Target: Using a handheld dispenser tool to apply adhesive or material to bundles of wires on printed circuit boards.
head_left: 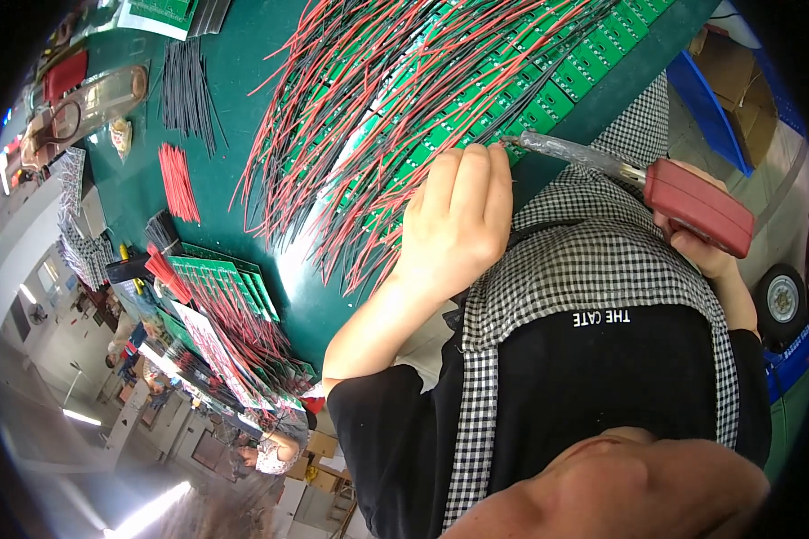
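Observation:
My right hand (706, 258) is wrapped round the red handle of a soldering gun (699, 208). The gun's grey barrel points left, and its tip ends beside the fingertips of my left hand (458, 211). Those fingers are bent and pressed together at the near edge of a sheet of green circuit boards (593, 67); what is between them is hidden. Red and black wires (395, 117) fan out over the boards in a thick, loose layer, and several black ones run close to the gun's tip.
On the green table (243, 45) to the left lie a bundle of black wires (184, 94) and a bundle of short red wires (179, 184). Stacked wired boards (229, 283) stand near the left edge. A blue bin with cardboard (710, 108) is at right; another person (274, 454) sits farther off.

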The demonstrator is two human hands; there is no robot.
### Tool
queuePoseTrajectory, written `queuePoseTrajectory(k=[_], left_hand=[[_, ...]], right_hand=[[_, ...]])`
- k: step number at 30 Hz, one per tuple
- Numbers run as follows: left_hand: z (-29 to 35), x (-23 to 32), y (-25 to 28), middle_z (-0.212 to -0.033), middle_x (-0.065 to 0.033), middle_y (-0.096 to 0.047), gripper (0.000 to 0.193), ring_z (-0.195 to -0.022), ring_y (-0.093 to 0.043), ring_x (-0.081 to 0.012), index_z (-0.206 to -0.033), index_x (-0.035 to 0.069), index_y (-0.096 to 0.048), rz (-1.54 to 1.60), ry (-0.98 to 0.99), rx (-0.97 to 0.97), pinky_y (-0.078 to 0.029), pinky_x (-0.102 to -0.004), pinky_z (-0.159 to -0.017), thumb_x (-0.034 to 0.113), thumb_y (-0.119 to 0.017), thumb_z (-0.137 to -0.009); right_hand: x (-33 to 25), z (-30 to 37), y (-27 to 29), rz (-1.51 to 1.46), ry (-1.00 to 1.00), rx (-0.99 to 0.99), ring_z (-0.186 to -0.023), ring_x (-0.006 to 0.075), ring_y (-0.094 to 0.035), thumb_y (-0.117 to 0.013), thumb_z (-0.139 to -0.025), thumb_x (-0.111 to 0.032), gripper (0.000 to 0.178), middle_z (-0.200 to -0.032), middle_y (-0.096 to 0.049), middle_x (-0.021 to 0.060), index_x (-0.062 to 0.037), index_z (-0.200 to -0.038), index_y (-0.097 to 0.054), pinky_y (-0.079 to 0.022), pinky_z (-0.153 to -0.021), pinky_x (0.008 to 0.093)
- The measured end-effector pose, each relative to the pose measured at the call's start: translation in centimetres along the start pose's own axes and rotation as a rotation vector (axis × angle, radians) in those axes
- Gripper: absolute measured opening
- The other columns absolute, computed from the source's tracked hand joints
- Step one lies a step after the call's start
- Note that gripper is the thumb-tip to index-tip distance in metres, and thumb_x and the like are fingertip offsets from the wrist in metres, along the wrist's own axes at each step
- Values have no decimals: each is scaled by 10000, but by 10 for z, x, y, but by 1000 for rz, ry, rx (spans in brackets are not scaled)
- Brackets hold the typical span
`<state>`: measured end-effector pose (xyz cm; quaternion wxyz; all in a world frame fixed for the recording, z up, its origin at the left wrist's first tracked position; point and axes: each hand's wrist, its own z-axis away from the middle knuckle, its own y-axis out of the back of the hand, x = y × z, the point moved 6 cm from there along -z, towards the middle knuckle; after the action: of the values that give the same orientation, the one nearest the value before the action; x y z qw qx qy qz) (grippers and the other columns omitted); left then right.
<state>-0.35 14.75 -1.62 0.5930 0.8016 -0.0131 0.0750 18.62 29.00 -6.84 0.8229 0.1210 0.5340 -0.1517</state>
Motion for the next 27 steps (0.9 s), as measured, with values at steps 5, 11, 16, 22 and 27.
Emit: queuePoseTrajectory(k=[5,11,16,22,27], left_hand=[[0,0,0,-774,-84,-500,213,-679,-519,-179,-859,-38,-554,-5,-7,6,-453,-228,-508,41,-549,-662],[1,-1,1,-773,-84,-500,227,-675,-518,-179,-868,-35,-557,10,12,-9,-454,-230,-505,38,-543,-653],[2,-1,2,-785,-91,-509,289,-666,-520,-206,-885,-18,-580,65,101,-24,-440,-284,-566,-17,-570,-596],[0,-1,4,-791,-94,-512,289,-662,-518,-208,-886,-17,-580,66,95,-22,-441,-286,-567,-12,-570,-597],[2,-1,3,-793,-95,-513,288,-663,-519,-209,-885,-17,-581,59,95,-30,-443,-286,-571,-9,-567,-597]], right_hand=[[4,3,-2,-229,25,-38,-571,98,-473,-702,-633,-267,822,-950,-569,134,47,-1251,-259,-373,-508,196],[8,8,2,-260,36,33,-562,91,-465,-702,-632,-264,831,-942,-566,135,54,-1250,-246,-365,-495,191],[-9,-1,-1,-28,62,51,-614,81,-490,-704,-636,-297,779,-927,-565,98,74,-1207,-325,-395,-540,193],[-23,-2,-3,199,301,-23,-633,82,-509,-717,-630,-316,735,-951,-566,107,82,-1159,-399,-410,-572,190],[-3,7,-3,-247,105,3,-583,102,-469,-680,-670,-285,730,-999,-553,140,50,-1217,-333,-372,-522,203]])
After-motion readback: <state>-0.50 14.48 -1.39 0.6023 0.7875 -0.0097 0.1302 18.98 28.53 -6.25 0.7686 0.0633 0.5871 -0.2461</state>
